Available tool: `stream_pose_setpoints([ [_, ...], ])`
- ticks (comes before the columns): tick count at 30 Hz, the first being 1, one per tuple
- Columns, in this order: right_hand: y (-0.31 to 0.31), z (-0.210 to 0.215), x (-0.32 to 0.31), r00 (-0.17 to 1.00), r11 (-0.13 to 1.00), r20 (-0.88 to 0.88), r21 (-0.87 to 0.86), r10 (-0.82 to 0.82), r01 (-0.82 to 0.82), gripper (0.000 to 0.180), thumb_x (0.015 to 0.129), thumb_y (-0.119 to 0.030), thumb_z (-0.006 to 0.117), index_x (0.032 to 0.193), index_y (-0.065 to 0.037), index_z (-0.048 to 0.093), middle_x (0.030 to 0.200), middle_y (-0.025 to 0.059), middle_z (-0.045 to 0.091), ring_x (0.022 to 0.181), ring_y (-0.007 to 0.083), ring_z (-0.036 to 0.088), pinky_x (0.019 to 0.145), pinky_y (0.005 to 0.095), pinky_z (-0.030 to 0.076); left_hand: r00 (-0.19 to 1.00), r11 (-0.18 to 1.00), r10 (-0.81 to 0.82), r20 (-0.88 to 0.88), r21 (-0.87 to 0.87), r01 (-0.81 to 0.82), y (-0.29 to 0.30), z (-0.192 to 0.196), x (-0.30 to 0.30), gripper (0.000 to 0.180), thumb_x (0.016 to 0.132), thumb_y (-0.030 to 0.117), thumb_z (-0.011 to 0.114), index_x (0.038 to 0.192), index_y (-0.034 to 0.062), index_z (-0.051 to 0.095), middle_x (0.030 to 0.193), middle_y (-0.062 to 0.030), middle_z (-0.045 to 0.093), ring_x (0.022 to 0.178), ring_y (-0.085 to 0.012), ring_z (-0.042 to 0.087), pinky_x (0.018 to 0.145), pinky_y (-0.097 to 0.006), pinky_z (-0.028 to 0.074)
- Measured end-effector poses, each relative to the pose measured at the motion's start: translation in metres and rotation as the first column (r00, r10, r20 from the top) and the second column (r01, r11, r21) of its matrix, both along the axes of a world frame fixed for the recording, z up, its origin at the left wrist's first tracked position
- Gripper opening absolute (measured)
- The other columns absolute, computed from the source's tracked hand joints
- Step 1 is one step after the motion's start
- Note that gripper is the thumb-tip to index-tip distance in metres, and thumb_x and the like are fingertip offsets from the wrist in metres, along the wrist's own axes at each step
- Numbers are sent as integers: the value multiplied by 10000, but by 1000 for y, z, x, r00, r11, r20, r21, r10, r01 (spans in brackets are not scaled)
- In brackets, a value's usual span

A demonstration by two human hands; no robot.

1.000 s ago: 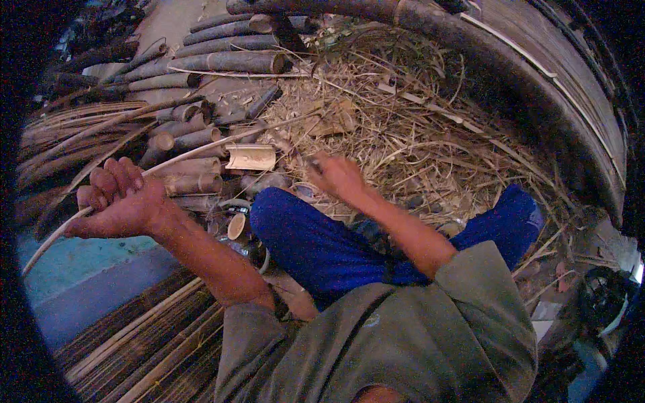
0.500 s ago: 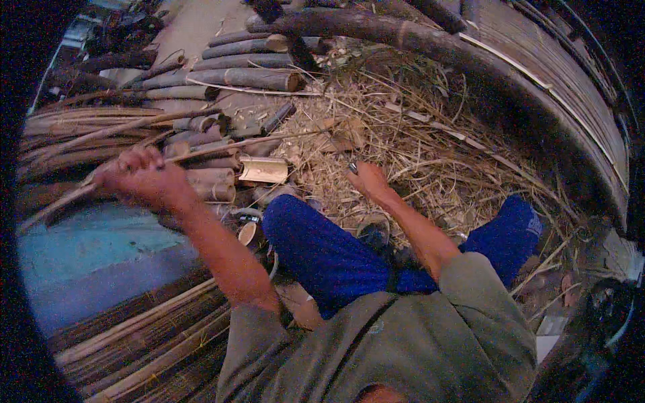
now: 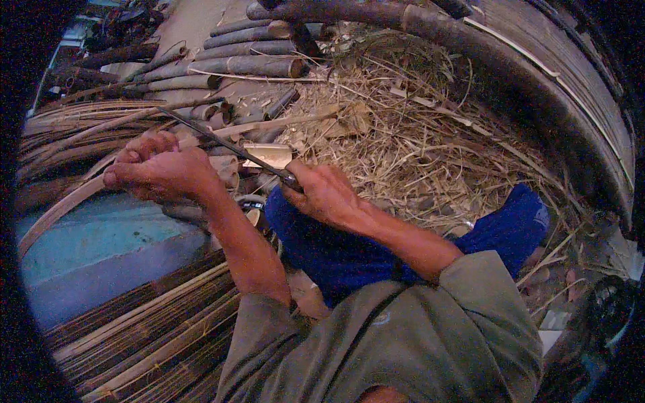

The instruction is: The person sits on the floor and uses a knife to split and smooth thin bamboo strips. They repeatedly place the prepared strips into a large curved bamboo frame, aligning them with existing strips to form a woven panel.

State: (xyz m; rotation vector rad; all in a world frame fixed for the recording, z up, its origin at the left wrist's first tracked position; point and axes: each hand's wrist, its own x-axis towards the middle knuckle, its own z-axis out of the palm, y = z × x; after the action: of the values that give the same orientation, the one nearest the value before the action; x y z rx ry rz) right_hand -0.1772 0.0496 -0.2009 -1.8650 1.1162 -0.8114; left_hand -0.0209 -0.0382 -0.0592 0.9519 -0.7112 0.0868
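My left hand (image 3: 164, 166) is closed around a long, flat bamboo strip (image 3: 64, 213), which bends away to the lower left and runs on to the right past the hand. In my closed right hand (image 3: 327, 195) is a knife (image 3: 225, 142) with a long, narrow, dark blade. The blade slants up and left, and its tip ends just above my left hand. It passes in front of the strip; whether they touch I cannot tell. My fingers hide most of the knife's handle.
Shavings (image 3: 396, 154) cover the ground ahead. Cut bamboo poles (image 3: 255, 65) lie at the back, with a short split piece (image 3: 267, 155) nearer. Thin bamboo strips (image 3: 144, 329) are bundled at lower left beside a blue surface (image 3: 114, 235). A thick dark pole (image 3: 510, 87) curves along the right.
My right hand has come left and nearer, bringing the knife's blade across the strip. My left hand has shifted slightly right, and the strip now shows a broader face.
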Motion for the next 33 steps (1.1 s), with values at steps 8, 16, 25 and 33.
stream_pose_setpoints([
  [8, 0, 2, -2, 993, 998, -116, 69, 20, -12, 304, 843, -256, 687, 1058, -80, 563, 787, 208, 661, 758, 426, 654, 635, 512, 523, 997, 986, 70, 33, 148, -74, 14, -3, 4, 676, 941, 743, 229, 643, 137, 266, 515, 5, 276, 452, -120, 271, 419, -273, 241],
  [16, -1, -16, -7, 989, 992, -148, 120, -16, 34, 287, 856, -276, 673, 1037, -73, 583, 843, 226, 672, 770, 442, 652, 692, 514, 531, 998, 992, 52, 23, 113, -54, 18, -7, 3, 656, 962, 711, 221, 648, 136, 249, 514, 5, 269, 440, -120, 236, 398, -277, 221],
  [25, 2, -28, -5, 979, 998, -196, 28, -49, 56, 305, 849, -323, 668, 1010, -76, 590, 750, 198, 664, 720, 418, 657, 658, 507, 539, 999, 997, 47, -16, 64, -46, 19, -9, 10, 609, 992, 652, 264, 662, 141, 257, 516, 4, 271, 436, -117, 246, 392, -278, 192],
  [33, -5, -57, -7, 976, 996, -215, 79, -30, 48, 392, 845, -372, 664, 1109, -95, 579, 770, 204, 678, 743, 426, 668, 694, 538, 536, 998, 993, 64, -1, 101, -63, 17, -12, 20, 600, 997, 641, 264, 683, 131, 281, 533, 11, 276, 448, -115, 235, 420, -272, 190],
])
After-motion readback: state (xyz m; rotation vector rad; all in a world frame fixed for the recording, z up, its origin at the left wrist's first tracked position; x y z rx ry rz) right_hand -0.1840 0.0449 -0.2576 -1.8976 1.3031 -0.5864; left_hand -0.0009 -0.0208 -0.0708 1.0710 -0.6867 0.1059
